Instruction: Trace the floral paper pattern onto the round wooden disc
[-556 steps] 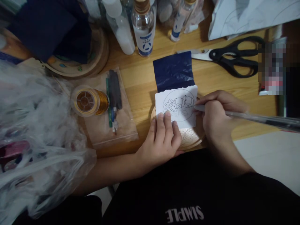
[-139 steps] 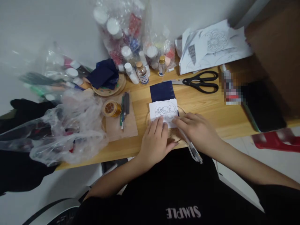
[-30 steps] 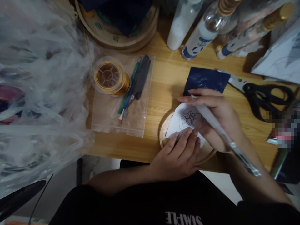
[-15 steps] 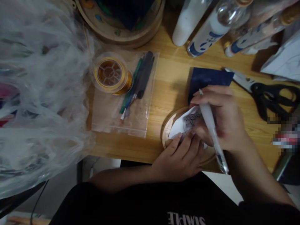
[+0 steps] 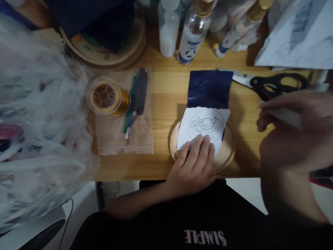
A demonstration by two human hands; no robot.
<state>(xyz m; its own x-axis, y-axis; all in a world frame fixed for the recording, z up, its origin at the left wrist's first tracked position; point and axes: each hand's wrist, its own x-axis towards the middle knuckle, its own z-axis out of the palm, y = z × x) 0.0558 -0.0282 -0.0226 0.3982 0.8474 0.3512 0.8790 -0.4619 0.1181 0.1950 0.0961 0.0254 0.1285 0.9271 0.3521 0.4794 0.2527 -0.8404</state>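
Observation:
A white paper (image 5: 208, 121) with a line drawing of rounded shapes inside a circle lies over a round wooden board (image 5: 229, 146). Dark blue sheet (image 5: 209, 88) shows from beneath its top edge. My left hand (image 5: 194, 163) lies flat with fingers spread, pressing on the paper's lower part. Off to the right of the board, my right hand (image 5: 296, 128) is raised and blurred, its fingers curled round a white pen (image 5: 287, 116). Black-handled scissors (image 5: 267, 85) lie just beyond that hand.
A spool of golden thread (image 5: 108, 97) and brushes rest on a clear bag (image 5: 111, 139) at the left. Crumpled plastic (image 5: 47, 114) fills the far left. Bottles (image 5: 192, 38) and a wooden round tray (image 5: 125, 59) stand at the back.
My right hand has moved right, off the paper, with the pen. The drawing is now uncovered. The view has shifted, and my left hand still rests on the paper.

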